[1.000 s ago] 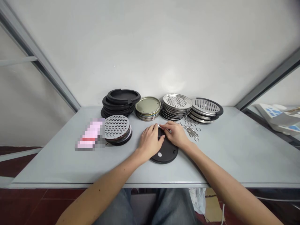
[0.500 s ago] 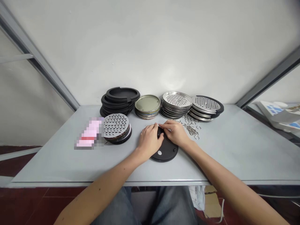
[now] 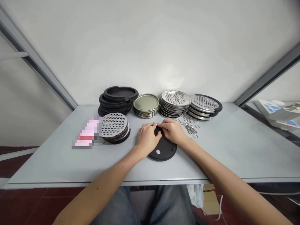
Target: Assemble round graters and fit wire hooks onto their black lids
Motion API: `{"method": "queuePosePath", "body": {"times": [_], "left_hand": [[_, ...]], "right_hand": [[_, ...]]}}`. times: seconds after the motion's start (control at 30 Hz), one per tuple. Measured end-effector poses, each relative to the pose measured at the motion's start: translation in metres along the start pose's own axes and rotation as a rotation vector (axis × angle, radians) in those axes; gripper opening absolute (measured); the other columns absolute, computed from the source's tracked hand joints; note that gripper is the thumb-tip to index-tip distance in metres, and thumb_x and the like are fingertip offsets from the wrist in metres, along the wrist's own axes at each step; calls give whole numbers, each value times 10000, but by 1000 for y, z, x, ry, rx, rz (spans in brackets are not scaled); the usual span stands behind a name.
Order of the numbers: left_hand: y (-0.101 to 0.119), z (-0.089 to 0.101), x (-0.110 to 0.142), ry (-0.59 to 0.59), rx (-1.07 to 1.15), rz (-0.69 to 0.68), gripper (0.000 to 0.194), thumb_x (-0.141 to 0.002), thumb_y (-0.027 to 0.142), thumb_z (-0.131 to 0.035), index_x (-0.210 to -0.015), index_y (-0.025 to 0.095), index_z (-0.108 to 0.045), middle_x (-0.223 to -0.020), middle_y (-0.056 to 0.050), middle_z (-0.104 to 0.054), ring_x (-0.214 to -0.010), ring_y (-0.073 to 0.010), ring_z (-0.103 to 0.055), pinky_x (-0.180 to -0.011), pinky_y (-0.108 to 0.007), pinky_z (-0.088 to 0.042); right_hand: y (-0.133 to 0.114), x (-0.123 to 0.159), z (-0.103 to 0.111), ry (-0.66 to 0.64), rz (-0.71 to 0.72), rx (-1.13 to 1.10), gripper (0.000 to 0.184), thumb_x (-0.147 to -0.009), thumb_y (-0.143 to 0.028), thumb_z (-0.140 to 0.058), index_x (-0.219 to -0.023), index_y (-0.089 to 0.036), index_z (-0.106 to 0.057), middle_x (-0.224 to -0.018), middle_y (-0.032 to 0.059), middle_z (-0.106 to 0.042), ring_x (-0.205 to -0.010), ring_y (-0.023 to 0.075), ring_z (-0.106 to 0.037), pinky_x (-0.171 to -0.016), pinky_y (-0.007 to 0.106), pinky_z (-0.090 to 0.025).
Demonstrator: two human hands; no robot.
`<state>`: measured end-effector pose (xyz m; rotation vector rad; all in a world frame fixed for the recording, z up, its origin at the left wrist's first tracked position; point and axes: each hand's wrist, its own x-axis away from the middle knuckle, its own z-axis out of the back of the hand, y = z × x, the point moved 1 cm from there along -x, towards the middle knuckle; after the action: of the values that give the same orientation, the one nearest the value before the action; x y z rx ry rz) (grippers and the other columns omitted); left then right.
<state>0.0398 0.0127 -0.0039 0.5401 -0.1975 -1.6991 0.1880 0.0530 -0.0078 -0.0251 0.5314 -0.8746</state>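
Resting on a black disc [image 3: 165, 147], 2 bare hands, head view. Disc lies flat on a grey table [image 3: 234, 153], about midway between left and right edges, its near rim set back from the front edge. On its face: 1 pale round spot, and 1 small dark knob near the right rim.

Left hand [image 3: 147, 137]: palm down over disc's far-left side, fingers together and bent, thumb angled inward across the face. Cannot tell if it grips the rim.

Right hand [image 3: 172, 131]: fingers bunched, tips nearly meeting the left's at the far rim. Tiny bright bit there; cannot tell if pinched.

Along the back edge, left to right: black rimmed trays [image 3: 120, 93], stacked; greenish lids [image 3: 146, 103]; perforated silver discs [image 3: 176, 99]; perforated plates with black rim [image 3: 205, 103]. Loose metal rings and clips [image 3: 191, 128] lie just beyond the right hand, to its right. Towards the left edge: a shorter perforated stack [image 3: 114, 125], beside it a pixelated pink item [image 3: 86, 132].
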Motion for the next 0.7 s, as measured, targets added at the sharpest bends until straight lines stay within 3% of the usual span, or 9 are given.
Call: {"method": "queuePosePath", "body": {"times": [0.43,0.7], "left_hand": [[2,0,-8,-5,53,36,305,-797,279,-627,-1084,193,-685,-1128,-68,-674,-1072,-247,-573,-923,-346,-459],[2,3,-2,5,8,-6,283,-848,309,-578,-1100,197,-643,-1069,-73,-686,-1035,-245,-588,-892,-341,-460]], "right_hand": [[-1,0,-1,0,10,64,327,-840,-91,-480,-996,-195,-749,-763,74,-630,-748,183,-559,-650,275,-386],[-3,-1,0,-6,-23,101,321,-837,-107,-482,-992,-186,-752,-766,79,-640,-729,187,-568,-627,286,-381]]}}
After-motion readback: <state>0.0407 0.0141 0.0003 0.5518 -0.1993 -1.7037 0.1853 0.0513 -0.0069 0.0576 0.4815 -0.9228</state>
